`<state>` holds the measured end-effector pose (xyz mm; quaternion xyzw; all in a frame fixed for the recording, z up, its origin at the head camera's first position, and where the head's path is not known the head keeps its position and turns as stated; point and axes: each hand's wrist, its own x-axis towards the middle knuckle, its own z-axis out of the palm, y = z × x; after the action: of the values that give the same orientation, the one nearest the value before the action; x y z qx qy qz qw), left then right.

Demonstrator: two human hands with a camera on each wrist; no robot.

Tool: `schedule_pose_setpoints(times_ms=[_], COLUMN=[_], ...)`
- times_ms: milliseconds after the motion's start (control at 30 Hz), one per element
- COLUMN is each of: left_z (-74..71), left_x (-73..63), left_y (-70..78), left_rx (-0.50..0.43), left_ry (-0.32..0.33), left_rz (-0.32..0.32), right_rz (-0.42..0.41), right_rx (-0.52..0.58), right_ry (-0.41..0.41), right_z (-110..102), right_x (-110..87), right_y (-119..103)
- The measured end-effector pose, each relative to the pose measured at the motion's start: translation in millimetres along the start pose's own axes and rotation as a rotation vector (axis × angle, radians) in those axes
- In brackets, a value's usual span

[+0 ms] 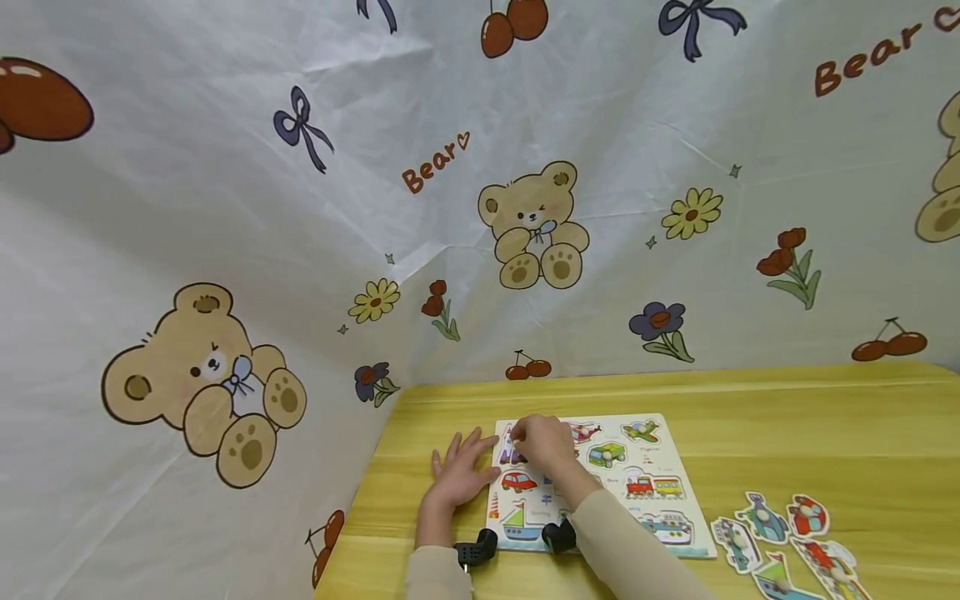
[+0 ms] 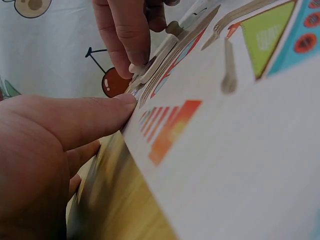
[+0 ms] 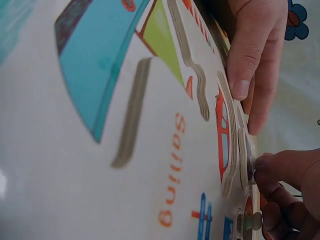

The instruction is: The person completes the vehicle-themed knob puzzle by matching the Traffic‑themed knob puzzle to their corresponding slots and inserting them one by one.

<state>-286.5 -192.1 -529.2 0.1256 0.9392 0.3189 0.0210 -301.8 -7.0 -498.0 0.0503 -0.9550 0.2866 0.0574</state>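
A white wooden puzzle board (image 1: 551,542) with vehicle pictures lies on the table. My left hand (image 1: 459,475) is spread at its left side, the thumb (image 2: 107,112) resting on the board's edge and the other fingers beyond it. My right hand (image 1: 546,446) reaches over the board's upper left corner. Its thumb and fingertips pinch a purple-and-white puzzle piece (image 1: 505,456), which lies low over the board there; the hand hides part of it. Just below are a red car piece (image 1: 517,481) and the sailboat picture (image 1: 521,527).
Several loose pieces lie right of the board, among them a blue piece (image 1: 763,521), a round red one (image 1: 808,515) and a sailboat piece (image 1: 780,579). The yellow wood-grain table (image 1: 810,433) meets a bear-print cloth (image 1: 615,333) behind and at left.
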Motion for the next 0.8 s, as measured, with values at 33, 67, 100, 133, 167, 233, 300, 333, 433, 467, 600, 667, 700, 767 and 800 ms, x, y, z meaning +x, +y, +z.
schedule_pose_setpoints(times_ms=[33, 67, 100, 133, 167, 233, 300, 333, 433, 467, 600, 667, 700, 767, 800], left_z=[0.3, 0.4, 0.4, 0.3, 0.2, -0.2, -0.5, -0.4, -0.4, -0.2, 0.3, 0.3, 0.0, -0.8, -1.3], left_x=[0.3, 0.3, 0.4, 0.4, 0.4, 0.3, 0.0, -0.1, -0.4, -0.4, -0.5, -0.3, -0.2, -0.1, 0.0], left_y=[-0.3, -0.4, -0.5, -0.5, -0.6, -0.4, -0.2, 0.1, 1.0, 1.1, 0.7, 0.7, 0.8, 1.4, 1.8], left_rx=[0.001, 0.002, 0.001, 0.002, 0.004, 0.006, 0.009, 0.012, 0.015, 0.017, 0.021, 0.026, 0.025, 0.027, 0.03], left_ry=[0.002, 0.001, 0.0, -0.001, -0.002, -0.002, -0.003, -0.004, -0.005, -0.006, -0.006, -0.008, -0.007, -0.007, -0.007], left_rz=[0.0, -0.001, -0.002, -0.002, -0.002, 0.0, -0.004, -0.005, -0.009, -0.012, -0.013, -0.014, -0.01, -0.007, -0.008], right_rz=[-0.002, -0.006, -0.004, -0.004, -0.002, 0.001, 0.006, 0.008, 0.009, 0.01, 0.012, 0.01, 0.008, 0.002, 0.001], right_rx=[-0.002, -0.004, -0.002, 0.0, 0.004, 0.01, 0.021, 0.022, 0.024, 0.025, 0.021, 0.016, 0.012, 0.006, 0.001], right_ry=[-0.001, 0.0, -0.001, 0.002, 0.003, 0.006, 0.008, 0.011, 0.021, 0.021, 0.019, 0.017, 0.018, 0.019, 0.02], right_z=[0, 1, 2, 2, 3, 5, 6, 7, 9, 10, 12, 13, 13, 14, 14], right_x=[1.0, 2.0, 2.9, 3.5, 4.2, 5.2, 5.6, 5.7, 5.5, 5.4, 5.0, 5.0, 5.2, 5.7, 6.0], right_y=[-1, -2, -2, -3, -4, -5, -6, -7, -8, -9, -10, -10, -11, -11, -11])
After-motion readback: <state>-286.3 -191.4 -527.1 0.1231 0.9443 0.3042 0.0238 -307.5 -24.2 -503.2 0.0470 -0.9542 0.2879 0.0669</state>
